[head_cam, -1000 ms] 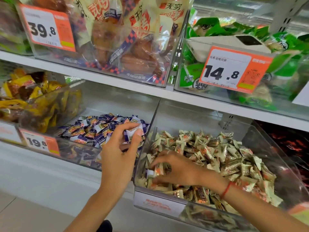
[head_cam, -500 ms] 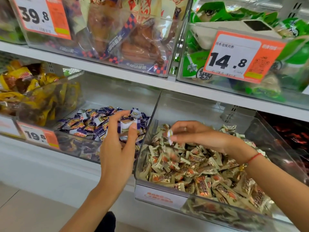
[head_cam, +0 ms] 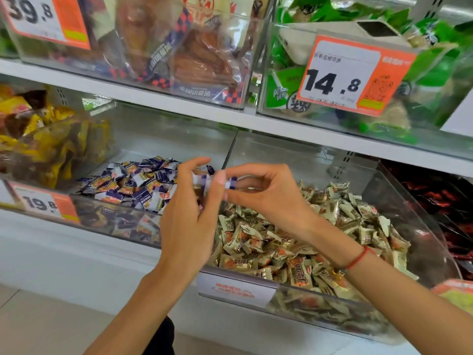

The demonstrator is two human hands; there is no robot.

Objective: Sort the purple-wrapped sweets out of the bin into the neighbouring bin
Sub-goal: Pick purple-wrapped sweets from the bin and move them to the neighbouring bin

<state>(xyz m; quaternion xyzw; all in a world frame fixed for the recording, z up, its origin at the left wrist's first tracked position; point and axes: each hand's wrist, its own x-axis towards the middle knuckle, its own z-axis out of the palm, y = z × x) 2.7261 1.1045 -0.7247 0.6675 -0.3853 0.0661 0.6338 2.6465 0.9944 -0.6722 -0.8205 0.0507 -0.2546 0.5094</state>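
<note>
- Right hand (head_cam: 266,193) pinching purple-wrapped sweet (head_cam: 231,182) between thumb and fingers, held above the divider between beige-sweet bin (head_cam: 399,190) and purple-sweet bin (head_cam: 107,221).
- Left hand (head_cam: 190,206) curled around more purple sweets, meeting the right.
- Judged light, crinkly, slippery; best pinched at the twisted wrapper ends.
- Half a second ago: hands apart, right hand over beige pile; now touching.

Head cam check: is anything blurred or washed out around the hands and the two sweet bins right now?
Head view: the hands are fairly sharp, the purple-wrapped sweet pinched by the right hand and touching the left hand slightly smeared; the clear bin walls carry soft reflections that haze the beige sweets behind the front panel; wide-angle bending curves the shelf edge; lighting is even, no hard shadows.
</note>
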